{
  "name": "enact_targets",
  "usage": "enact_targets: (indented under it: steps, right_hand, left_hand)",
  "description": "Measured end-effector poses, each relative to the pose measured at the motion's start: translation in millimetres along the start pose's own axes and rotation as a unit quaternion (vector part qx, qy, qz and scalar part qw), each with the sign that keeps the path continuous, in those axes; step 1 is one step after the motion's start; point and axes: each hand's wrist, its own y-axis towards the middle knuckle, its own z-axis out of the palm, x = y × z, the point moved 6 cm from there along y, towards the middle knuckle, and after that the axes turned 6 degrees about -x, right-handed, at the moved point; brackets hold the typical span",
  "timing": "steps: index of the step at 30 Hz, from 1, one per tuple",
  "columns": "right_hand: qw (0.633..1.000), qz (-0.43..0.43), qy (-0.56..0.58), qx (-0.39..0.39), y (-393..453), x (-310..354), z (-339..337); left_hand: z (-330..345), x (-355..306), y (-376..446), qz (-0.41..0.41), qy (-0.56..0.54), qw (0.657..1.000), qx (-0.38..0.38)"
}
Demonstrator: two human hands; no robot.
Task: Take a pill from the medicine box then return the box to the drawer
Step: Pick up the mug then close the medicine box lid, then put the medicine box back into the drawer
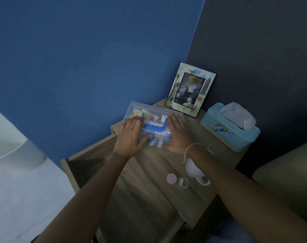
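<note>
A clear plastic medicine box (153, 112) with a blue handle and blue latch rests on the wooden nightstand top (159, 160). My left hand (131, 135) lies flat on its left part, thumb against the blue latch. My right hand (178, 132) presses flat on the box's right end. Packets and blister strips show through the lid. The drawer (82, 165) stands pulled out at the left, below the box, its inside dark. A small clear round pill case (183, 182) holding something white and a pink round lid (172, 178) lie near the front.
A picture frame (190, 90) leans in the back corner. A light blue tissue box (230, 127) sits at the right. A white cup-like object (195, 170) is partly hidden under my right forearm. A blue wall is behind, and a white rounded object (14, 146) at the left.
</note>
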Motion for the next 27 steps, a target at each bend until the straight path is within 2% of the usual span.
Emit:
enact_targets:
  steps: [4,7,10,14,21,24,27]
  right_hand:
    - [1.0,0.01,0.004,-0.009,-0.5,-0.8,0.5]
    - [1.0,0.016,0.007,-0.016,0.2,0.1,0.4]
    - [1.0,0.008,0.004,-0.013,0.6,-1.0,1.9]
    - [1.0,0.0,0.003,-0.016,0.7,-1.9,2.7]
    - [1.0,-0.004,0.014,-0.02,0.5,-2.8,2.6]
    - [0.998,0.001,0.067,-0.005,0.6,-3.6,-0.2]
    - [0.969,0.067,0.228,-0.065,3.1,-7.1,-6.9]
  left_hand:
    - [-0.1,6.6,0.6,-0.024,-0.015,0.999,-0.02]
    - [6.9,17.5,-0.3,-0.045,0.033,0.998,0.018]
    - [10.7,26.7,-0.2,-0.028,0.04,0.997,0.059]
    - [11.7,30.6,-0.5,-0.007,0.074,0.996,0.046]
    - [11.5,29.3,-3.2,-0.037,-0.026,0.998,0.035]
    - [-0.4,32.9,-2.1,-0.123,-0.129,0.984,-0.005]
    - [-4.3,43.3,5.2,-0.288,-0.218,0.932,-0.027]
